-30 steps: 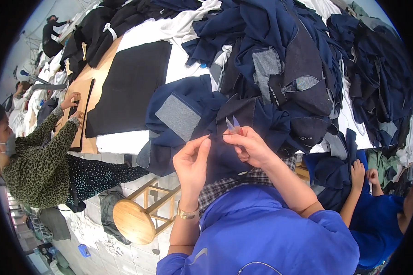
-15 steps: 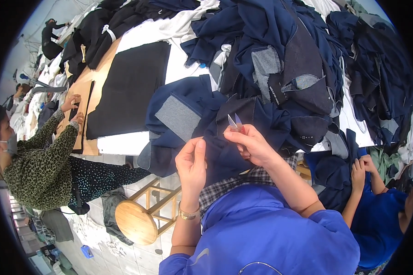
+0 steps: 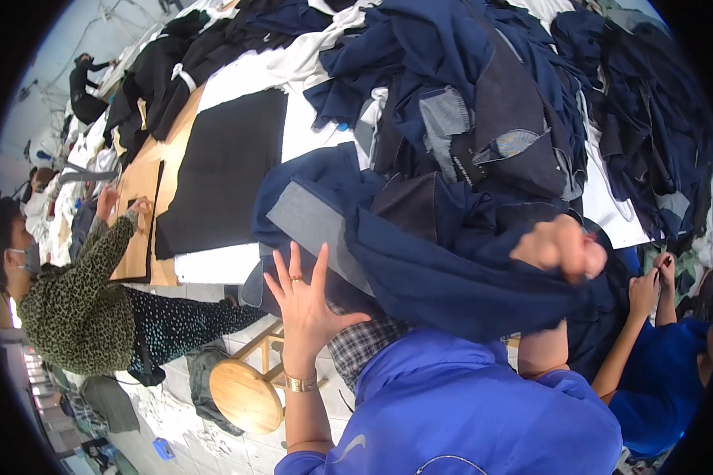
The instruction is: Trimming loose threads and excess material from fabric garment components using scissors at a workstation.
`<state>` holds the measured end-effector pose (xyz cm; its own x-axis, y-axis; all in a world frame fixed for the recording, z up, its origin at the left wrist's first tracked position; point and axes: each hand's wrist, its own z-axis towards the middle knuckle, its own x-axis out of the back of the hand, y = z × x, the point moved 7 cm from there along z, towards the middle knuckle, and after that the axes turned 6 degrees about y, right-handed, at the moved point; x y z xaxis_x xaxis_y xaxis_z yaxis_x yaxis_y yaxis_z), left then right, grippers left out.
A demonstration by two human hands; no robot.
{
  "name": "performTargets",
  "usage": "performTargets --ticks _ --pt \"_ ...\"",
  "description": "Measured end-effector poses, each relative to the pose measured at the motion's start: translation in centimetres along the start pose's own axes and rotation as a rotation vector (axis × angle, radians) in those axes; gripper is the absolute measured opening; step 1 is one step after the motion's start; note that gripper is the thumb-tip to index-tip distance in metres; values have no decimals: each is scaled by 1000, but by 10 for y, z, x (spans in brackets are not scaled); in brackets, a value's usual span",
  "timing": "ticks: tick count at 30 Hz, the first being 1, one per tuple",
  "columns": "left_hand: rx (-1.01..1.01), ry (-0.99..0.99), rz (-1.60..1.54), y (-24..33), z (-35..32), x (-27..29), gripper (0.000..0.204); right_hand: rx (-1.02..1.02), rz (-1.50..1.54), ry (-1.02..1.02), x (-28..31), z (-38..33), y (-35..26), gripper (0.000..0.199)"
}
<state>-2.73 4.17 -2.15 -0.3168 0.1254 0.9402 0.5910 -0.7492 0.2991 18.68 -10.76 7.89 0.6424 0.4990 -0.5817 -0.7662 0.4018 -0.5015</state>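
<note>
Just beyond the widespread fingers of the person's left hand (image 3: 303,315) lay the grey panel (image 3: 309,220) of a navy garment (image 3: 451,273). The garment extended rightward to the curled right hand (image 3: 558,247); blur obscured its fingers, and from where I stood I could not tell whether they gripped it. Farther beyond the left fingers lay black fabric (image 3: 223,166); below them, leftward, stood a wooden stool (image 3: 245,397).
</note>
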Motion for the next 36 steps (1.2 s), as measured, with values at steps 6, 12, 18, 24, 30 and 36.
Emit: performTargets --ticks 6,12,18,24,30,36 --pt "9 -16 151 6 20 -41 122 159 261 -68 -63 -15 -51 18" --pt "-113 -32 33 -16 28 -45 72 291 -220 343 -36 -63 -71 26" --pt "-47 30 -297 -21 25 -17 35 -113 -626 923 24 -70 -23 31" --pt "194 4 -893 -10 7 62 34 -161 -687 1043 29 -82 -33 26" --pt "-283 -457 -950 80 116 140 35 -97 -682 1099 28 -126 -42 31" --pt "-340 -453 -1347 300 281 159 32 -73 -719 1277 20 -192 -33 30"
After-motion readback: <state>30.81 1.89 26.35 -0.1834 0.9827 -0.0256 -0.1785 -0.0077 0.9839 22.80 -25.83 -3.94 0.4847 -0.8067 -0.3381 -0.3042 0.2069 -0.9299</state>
